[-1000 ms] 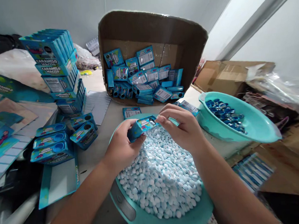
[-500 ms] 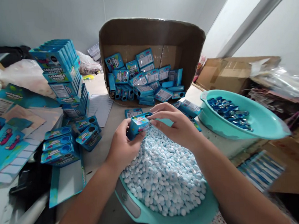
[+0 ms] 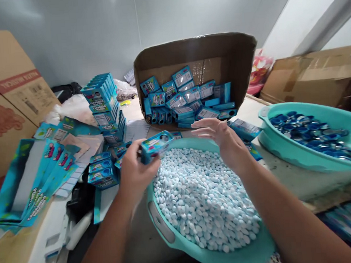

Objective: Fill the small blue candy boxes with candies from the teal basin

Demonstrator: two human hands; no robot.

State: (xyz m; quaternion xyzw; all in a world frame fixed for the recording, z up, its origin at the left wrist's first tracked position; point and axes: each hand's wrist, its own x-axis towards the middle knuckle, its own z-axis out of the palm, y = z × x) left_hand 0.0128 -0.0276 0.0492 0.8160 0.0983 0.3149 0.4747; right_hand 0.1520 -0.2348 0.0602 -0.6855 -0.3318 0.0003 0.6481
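My left hand (image 3: 133,173) is closed around a small blue candy box (image 3: 156,145), tilted above the left rim of a turquoise basin (image 3: 225,261). A round opening shows on the box's upper side. White and pale blue candies (image 3: 203,198) fill much of the basin. My right hand (image 3: 226,143) hovers over the far right of the basin with its fingers stretched leftward and nothing in them. A gap separates it from the box.
Behind the basin a tipped cardboard carton (image 3: 193,49) contains many blue packs. Blue boxes (image 3: 105,106) are stacked to the left, by flat printed displays (image 3: 46,186). On the right a second turquoise basin (image 3: 286,149) holds shiny blue round pieces (image 3: 312,137).
My right hand has come away from the box and moved right, fingers extended. My left hand still grips the box. The camera view has swung left.
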